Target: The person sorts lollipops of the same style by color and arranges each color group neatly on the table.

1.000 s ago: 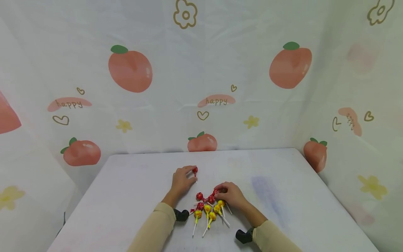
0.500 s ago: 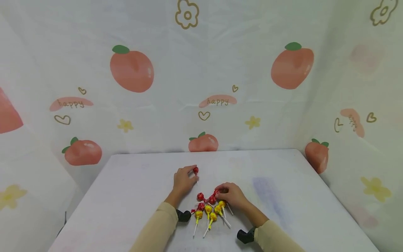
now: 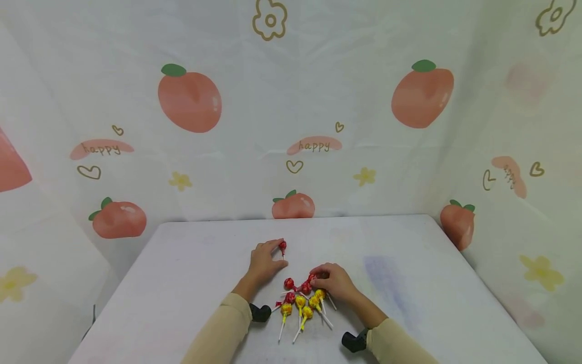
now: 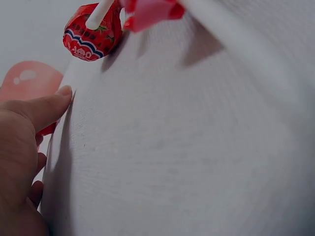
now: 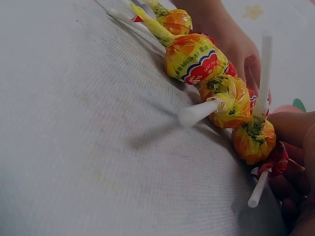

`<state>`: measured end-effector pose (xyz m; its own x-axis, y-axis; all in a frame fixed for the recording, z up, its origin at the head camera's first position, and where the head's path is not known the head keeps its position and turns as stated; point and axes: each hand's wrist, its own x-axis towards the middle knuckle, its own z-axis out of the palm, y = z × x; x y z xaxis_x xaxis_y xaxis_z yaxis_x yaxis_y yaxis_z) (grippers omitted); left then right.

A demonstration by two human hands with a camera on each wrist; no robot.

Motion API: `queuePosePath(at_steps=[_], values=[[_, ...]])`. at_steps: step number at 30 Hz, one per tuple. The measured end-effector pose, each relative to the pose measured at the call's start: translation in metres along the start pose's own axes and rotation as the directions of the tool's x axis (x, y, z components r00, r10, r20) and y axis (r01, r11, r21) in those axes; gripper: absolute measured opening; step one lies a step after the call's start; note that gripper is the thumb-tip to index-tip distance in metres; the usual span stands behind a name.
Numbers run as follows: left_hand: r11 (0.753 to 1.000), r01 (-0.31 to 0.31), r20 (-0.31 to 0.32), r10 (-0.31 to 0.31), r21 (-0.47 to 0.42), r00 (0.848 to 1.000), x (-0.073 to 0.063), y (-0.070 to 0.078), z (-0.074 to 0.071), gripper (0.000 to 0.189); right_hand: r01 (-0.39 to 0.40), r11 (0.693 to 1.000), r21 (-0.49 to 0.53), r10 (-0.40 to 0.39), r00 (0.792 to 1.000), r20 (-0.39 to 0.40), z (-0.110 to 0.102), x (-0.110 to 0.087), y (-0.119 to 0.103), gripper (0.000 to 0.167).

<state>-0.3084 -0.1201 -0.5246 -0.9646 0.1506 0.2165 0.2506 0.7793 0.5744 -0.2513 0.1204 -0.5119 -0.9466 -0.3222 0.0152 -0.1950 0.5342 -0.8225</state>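
Observation:
At the back of a group of lollipops, my left hand (image 3: 265, 262) touches a red-wrapped lollipop (image 3: 283, 245) with its fingertips, its thumb apart from the candy near the stick. In the left wrist view that lollipop is mostly hidden behind the thumb (image 4: 51, 105). My right hand (image 3: 335, 281) pinches another red lollipop (image 3: 311, 277) between thumb and fingers at the group's right side. Beside it, more red lollipops (image 3: 289, 283) lie in a slanting line. Several yellow lollipops (image 3: 300, 302) lie in front, sticks pointing mostly toward me; their wrappers show closely in the right wrist view.
All the lollipops lie on a white table (image 3: 191, 273) with a bluish stain at right. A white curtain (image 3: 245, 101) printed with peaches hangs behind and at the sides. Black wrist cameras (image 3: 260, 313) sit on both wrists.
My left thumb has moved away from the lollipop's stick, toward me and slightly right, widening the gap to the fingers. The right hand and the other lollipops look unchanged.

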Motion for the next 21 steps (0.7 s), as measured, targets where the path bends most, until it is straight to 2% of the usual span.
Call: queuePosePath(at_steps=[10,21], values=[[0.999,-0.019,-0.001,0.019,-0.027,1.0,0.005,-0.002,-0.002,0.061,0.011,1.0,-0.026,-0.01,1.0,0.012,-0.001,0.002,-0.002,0.022],[0.999,-0.004,-0.007,0.004,-0.038,1.0,0.008,-0.004,-0.001,0.061,-0.024,0.999,-0.048,0.028,0.995,0.094,-0.015,0.013,-0.008,0.018]])
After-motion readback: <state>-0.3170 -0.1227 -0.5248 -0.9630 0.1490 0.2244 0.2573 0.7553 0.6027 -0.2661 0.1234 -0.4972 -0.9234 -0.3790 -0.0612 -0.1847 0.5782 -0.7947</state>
